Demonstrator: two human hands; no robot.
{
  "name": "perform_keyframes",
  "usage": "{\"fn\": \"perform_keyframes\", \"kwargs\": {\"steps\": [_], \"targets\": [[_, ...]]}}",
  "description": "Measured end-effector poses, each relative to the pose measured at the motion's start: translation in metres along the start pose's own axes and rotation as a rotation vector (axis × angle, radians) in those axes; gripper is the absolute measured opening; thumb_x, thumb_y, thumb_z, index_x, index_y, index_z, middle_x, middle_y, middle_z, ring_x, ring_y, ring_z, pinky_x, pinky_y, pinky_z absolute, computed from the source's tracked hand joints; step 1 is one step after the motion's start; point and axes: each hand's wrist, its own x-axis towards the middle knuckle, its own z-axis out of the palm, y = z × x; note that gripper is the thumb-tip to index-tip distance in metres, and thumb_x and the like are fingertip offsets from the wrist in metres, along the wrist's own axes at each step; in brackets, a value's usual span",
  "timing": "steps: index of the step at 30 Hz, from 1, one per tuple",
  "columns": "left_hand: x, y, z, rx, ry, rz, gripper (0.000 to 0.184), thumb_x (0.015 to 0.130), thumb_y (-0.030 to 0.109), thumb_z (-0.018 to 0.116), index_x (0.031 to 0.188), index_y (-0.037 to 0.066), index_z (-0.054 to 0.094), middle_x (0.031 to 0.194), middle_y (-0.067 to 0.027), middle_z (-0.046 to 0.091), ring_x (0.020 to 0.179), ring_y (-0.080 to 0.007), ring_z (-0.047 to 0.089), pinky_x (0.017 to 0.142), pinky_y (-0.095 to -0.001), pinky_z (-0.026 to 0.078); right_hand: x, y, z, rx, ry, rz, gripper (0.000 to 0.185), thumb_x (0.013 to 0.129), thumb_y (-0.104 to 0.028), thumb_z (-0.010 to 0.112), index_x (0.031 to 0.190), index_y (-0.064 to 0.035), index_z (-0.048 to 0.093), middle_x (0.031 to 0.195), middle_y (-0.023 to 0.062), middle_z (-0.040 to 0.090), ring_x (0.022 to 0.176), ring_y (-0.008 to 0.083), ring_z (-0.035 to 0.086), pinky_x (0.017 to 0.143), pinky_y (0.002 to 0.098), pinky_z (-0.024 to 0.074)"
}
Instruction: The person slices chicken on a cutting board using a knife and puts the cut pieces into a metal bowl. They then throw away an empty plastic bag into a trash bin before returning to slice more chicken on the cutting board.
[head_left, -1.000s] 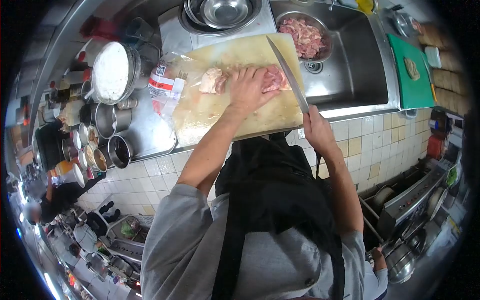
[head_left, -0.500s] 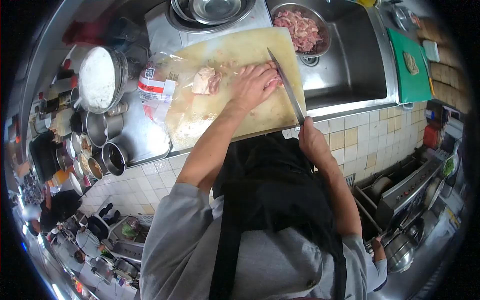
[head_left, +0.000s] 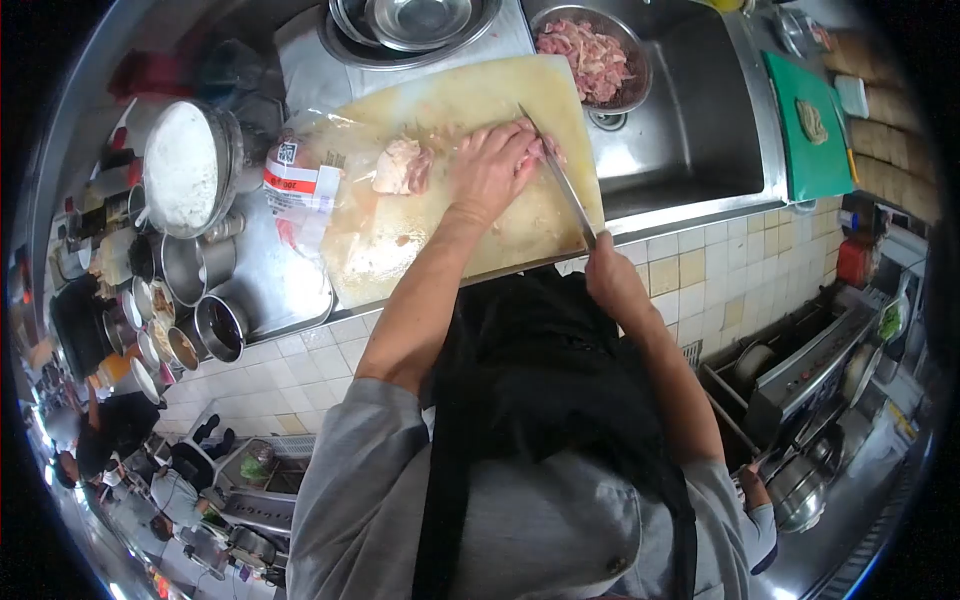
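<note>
My left hand (head_left: 488, 172) presses a piece of raw meat (head_left: 537, 150) against the yellowish cutting board (head_left: 460, 90), with its fingers bent over it. My right hand (head_left: 612, 275) is wrapped round the handle of a long knife (head_left: 566, 185). The blade slants across the meat, close beside my left fingertips. Another piece of meat with pale skin (head_left: 402, 167) lies to the left on the board. A clear printed plastic bag (head_left: 300, 187) rests on the board's left edge, with something reddish inside.
Cut meat fills a metal bowl (head_left: 590, 62) in the sink (head_left: 700, 110). A green board (head_left: 808, 130) lies at the right. Metal bowls (head_left: 420, 20) stand behind, a white-filled container (head_left: 185, 170) and several pots at the left. Other people are at the lower left and lower right.
The view has shifted. Both hands and the knife have moved slightly; the blade now lies over the meat near my left fingers, and less of the meat shows than a second ago.
</note>
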Motion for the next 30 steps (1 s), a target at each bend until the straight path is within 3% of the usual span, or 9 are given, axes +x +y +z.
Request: {"fn": "perform_keyframes", "kwargs": {"steps": [6, 12, 22, 24, 30], "targets": [[-0.003, 0.007, -0.020, -0.161, 0.147, -0.122, 0.027, 0.081, 0.030, 0.078, 0.103, 0.017, 0.069, 0.109, -0.0024, 0.068, 0.103, -0.0251, 0.062, 0.087, -0.0409, 0.045, -0.014, 0.010, -0.011, -0.082, 0.029, -0.003, 0.017, 0.099, -0.014, 0.050, 0.107, -0.0019, 0.041, 0.077, 0.0330, 0.066, 0.077, 0.0547, 0.065, 0.069, 0.0639, 0.0512], [-0.014, -0.003, -0.007, -0.088, 0.113, -0.073, 0.028, 0.076, 0.028, 0.078, 0.100, 0.018, 0.068, 0.098, -0.0027, 0.068, 0.095, -0.0268, 0.063, 0.084, -0.0413, 0.043, -0.021, -0.014, -0.024, -0.066, 0.085, -0.094, 0.015, 0.097, -0.012, 0.052, 0.104, -0.0024, 0.042, 0.073, 0.0305, 0.066, 0.074, 0.0520, 0.066, 0.066, 0.0619, 0.0523], [-0.008, 0.007, -0.015, -0.045, 0.051, -0.057, 0.028, 0.078, 0.028, 0.076, 0.104, 0.020, 0.069, 0.107, 0.0006, 0.065, 0.104, -0.0238, 0.061, 0.088, -0.0420, 0.044, -0.020, -0.004, -0.019, -0.101, 0.039, -0.042, 0.016, 0.096, -0.010, 0.051, 0.107, -0.0026, 0.042, 0.074, 0.0317, 0.066, 0.075, 0.0527, 0.066, 0.065, 0.0626, 0.0517], [-0.008, 0.005, -0.014, -0.040, -0.060, 0.009, 0.026, 0.080, 0.025, 0.075, 0.104, 0.016, 0.070, 0.107, -0.0021, 0.068, 0.103, -0.0256, 0.062, 0.091, -0.0417, 0.045, -0.019, -0.002, -0.010, -0.080, 0.021, -0.020, 0.016, 0.097, -0.010, 0.050, 0.109, -0.0027, 0.042, 0.075, 0.0324, 0.066, 0.076, 0.0537, 0.066, 0.067, 0.0628, 0.0516], [-0.011, -0.005, -0.004, -0.056, -0.051, 0.013, 0.025, 0.080, 0.020, 0.074, 0.105, 0.017, 0.071, 0.107, -0.0006, 0.068, 0.103, -0.0237, 0.063, 0.090, -0.0400, 0.047, 0.008, -0.014, -0.010, -0.059, -0.034, -0.056, 0.015, 0.098, -0.009, 0.049, 0.106, 0.0000, 0.040, 0.075, 0.0337, 0.064, 0.075, 0.0550, 0.063, 0.067, 0.0650, 0.0484]]}}
